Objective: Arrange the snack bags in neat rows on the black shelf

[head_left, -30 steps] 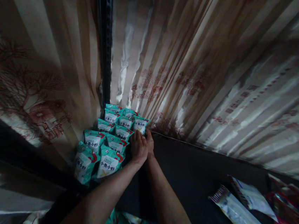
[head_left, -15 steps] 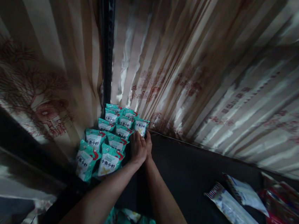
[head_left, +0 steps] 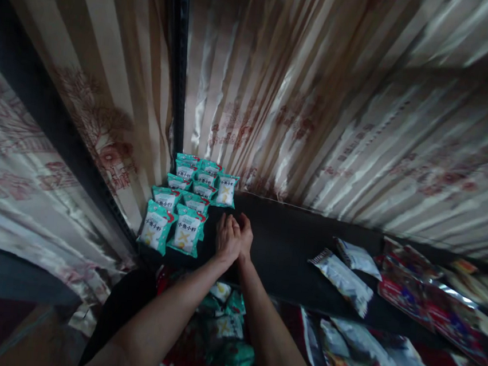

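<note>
Several teal snack packets [head_left: 190,201] stand in rows in the left back corner of a dark shelf [head_left: 280,250]. My left hand [head_left: 226,240] lies flat on the shelf just right of the front packets, fingers stretched forward, holding nothing. My right hand [head_left: 246,234] rests pressed against it on the right side, fingers loosely bent, and I see nothing in it. Neither hand touches a packet; the nearest one is the front teal packet [head_left: 186,235].
Silver-white packets [head_left: 341,276] and red packets [head_left: 415,291] lie on the shelf to the right. More teal packets [head_left: 229,331] sit below the shelf's front edge between my forearms. A striped shiny cloth [head_left: 321,98] backs the shelf, with a black upright post [head_left: 181,56] in the corner.
Both hands have drawn back toward me from the rearmost right teal packet to the front of the shelf. The view has pulled back and tilted down, showing more below the shelf.
</note>
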Demonstrator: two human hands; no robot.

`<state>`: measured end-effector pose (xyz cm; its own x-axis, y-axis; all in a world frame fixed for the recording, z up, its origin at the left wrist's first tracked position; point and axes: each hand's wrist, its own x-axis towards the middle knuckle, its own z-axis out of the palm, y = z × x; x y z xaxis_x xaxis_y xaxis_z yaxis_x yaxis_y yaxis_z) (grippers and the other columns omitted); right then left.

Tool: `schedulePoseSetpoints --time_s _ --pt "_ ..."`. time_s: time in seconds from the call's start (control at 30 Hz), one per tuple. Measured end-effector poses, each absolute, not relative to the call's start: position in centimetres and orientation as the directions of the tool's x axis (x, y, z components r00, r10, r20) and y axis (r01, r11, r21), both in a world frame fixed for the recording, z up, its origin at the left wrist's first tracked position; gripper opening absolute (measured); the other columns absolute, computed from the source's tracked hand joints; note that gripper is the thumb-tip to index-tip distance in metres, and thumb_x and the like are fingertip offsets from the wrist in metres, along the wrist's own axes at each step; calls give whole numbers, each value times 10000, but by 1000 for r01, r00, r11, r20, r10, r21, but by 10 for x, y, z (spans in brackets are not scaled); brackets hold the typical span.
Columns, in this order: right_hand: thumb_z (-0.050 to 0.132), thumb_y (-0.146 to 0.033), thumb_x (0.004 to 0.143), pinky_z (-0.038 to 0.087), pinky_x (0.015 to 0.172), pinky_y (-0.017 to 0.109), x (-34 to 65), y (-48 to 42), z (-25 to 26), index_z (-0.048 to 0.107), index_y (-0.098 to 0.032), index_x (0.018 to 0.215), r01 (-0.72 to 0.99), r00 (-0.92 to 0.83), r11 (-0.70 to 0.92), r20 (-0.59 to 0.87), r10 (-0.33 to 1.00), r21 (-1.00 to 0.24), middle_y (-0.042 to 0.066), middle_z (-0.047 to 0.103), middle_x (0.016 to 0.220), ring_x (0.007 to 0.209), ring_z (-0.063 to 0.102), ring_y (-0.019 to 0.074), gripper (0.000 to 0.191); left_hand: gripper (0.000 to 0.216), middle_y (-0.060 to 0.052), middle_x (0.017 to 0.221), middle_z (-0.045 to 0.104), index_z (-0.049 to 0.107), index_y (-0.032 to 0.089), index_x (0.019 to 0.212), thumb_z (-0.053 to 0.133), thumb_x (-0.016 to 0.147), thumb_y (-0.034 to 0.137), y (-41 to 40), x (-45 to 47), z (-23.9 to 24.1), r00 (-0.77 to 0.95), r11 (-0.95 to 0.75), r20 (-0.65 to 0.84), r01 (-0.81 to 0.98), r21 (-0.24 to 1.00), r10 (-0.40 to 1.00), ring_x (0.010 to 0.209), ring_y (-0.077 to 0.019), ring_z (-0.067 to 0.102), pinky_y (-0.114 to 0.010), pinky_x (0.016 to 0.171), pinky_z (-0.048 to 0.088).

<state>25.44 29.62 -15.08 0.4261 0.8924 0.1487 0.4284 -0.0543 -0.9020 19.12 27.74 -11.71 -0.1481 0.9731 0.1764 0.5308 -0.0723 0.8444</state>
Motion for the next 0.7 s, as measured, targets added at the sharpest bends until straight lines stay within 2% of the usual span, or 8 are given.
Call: schedulePoseSetpoints --time_s 0.13,0.27,0.37,0.47,0.53,0.6,0.7 --pt "439 -419 749 411 967 356 247 242 -149 521 -135 1175 387 461 -43 152 875 -921 130 589 1201 1068 563 210 518 338 -115 1213 596 588 145 1138 357 904 227 228 185 -121 -60 -134 197 540 831 979 1164 -207 524 -374 1038 408" --pt "389 -400 777 433 935 358 237 186 -152 563 -130 1091 385 473 3 200 858 -923 121 625 1089 983 584 205 449 352 -93 1139 622 590 169 1128 315 920 240 174 170 -125 59 -216 216 509 833 975 1094 -180 557 -334 1008 434" --pt "392 -377 781 442 918 370 233 144 -158 580 -154 1044 454 493 9 260 830 -891 106 631 1039 965 582 210 393 354 -94 1146 611 580 179 1138 307 921 239 138 157 -131 177 -313 259 481 819 949 1097 -177 554 -336 1007 435" --pt "382 -348 785 444 908 373 238 107 -162 594 -167 1032 589 490 -98 258 833 -802 109 632 1032 983 576 221 372 327 -86 1141 612 590 191 1100 325 914 237 113 147 -138 298 -367 250 453 812 921 1093 -171 557 -342 998 446" --pt "372 -327 804 446 893 362 248 86 -160 608 -167 1034 696 462 -232 177 869 -680 126 632 1050 999 579 230 366 319 -75 1117 621 598 199 1069 324 907 220 101 144 -146 372 -342 173 455 822 912 1073 -160 568 -330 990 452" --pt "386 -313 830 457 849 341 259 68 -156 612 -174 1065 790 381 -327 -4 925 -519 133 641 1066 976 605 235 355 316 -69 1105 630 602 200 1060 341 881 185 91 140 -156 430 -273 41 493 826 902 1060 -158 578 -325 986 451" --pt "458 -282 830 464 795 329 271 49 -147 620 -184 1093 913 162 -262 -312 936 -314 131 677 1026 935 640 250 325 289 -57 1058 659 631 211 1004 505 751 150 77 137 -175 475 -175 -129 543 821 871 1023 -189 602 -319 941 479"
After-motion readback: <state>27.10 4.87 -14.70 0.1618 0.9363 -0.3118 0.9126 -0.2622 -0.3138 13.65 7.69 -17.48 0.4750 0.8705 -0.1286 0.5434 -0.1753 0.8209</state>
